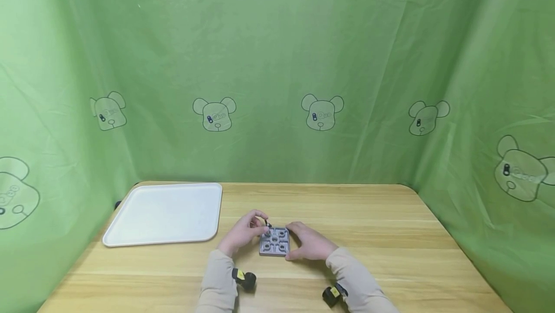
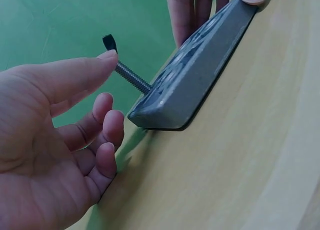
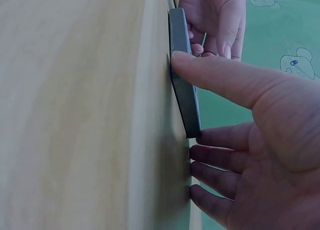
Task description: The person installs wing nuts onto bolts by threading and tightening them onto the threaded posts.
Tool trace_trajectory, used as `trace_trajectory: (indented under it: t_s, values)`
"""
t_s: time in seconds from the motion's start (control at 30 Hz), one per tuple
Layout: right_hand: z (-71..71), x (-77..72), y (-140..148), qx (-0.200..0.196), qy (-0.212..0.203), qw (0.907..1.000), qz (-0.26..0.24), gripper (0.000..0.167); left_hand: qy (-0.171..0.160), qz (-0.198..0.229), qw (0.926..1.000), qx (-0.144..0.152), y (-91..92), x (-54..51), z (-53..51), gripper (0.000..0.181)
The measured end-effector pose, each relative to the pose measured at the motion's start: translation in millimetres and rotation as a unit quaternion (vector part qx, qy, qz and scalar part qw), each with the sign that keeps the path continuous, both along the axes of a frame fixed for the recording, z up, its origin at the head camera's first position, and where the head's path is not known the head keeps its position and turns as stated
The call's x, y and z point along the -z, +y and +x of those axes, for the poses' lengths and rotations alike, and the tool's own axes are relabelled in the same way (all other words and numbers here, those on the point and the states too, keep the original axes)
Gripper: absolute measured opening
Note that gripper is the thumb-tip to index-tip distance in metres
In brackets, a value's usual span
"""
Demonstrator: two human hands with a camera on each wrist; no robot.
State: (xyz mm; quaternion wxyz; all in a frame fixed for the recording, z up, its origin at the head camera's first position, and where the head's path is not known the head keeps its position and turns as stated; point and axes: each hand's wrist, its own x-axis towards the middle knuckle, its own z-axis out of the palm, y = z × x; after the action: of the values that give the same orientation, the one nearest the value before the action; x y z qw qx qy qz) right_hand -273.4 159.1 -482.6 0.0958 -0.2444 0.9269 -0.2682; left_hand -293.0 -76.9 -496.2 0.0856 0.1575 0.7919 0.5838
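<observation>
A grey square metal block [image 1: 275, 251] with round recesses in its upper face lies flat on the table. Upright at its far left corner stands a threaded screw [image 2: 133, 78] with a black head, its lower end in the block. My left hand [image 1: 244, 232] pinches the screw just below the head; in the left wrist view the thumb is on it and the other fingers curl loosely beside. From the right, my right hand [image 1: 311, 242] grips the block, with the thumb [image 3: 183, 58] on the near edge and the index finger at the far corner.
A white tray [image 1: 166, 214] lies on the left of the wooden table [image 1: 390, 236]. Green curtains [image 1: 269, 53] with printed bear heads stand behind and at both sides. Each wrist carries a black camera on a strap.
</observation>
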Motion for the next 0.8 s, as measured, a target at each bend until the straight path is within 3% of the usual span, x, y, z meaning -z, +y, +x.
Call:
trace_trajectory:
  t_s: [0.17,0.8]
  values:
    - [-0.1,-0.3,0.0,0.001,0.000,1.0000,0.001,0.094,-0.018,0.012,0.9996,-0.016,-2.1,2.4,-1.2,0.031]
    - [1.7,-1.7,-0.8,0.005,-0.001,1.0000,0.003,0.094,0.000,0.016,0.9998,-0.009,-0.6,1.6,-0.4,0.023]
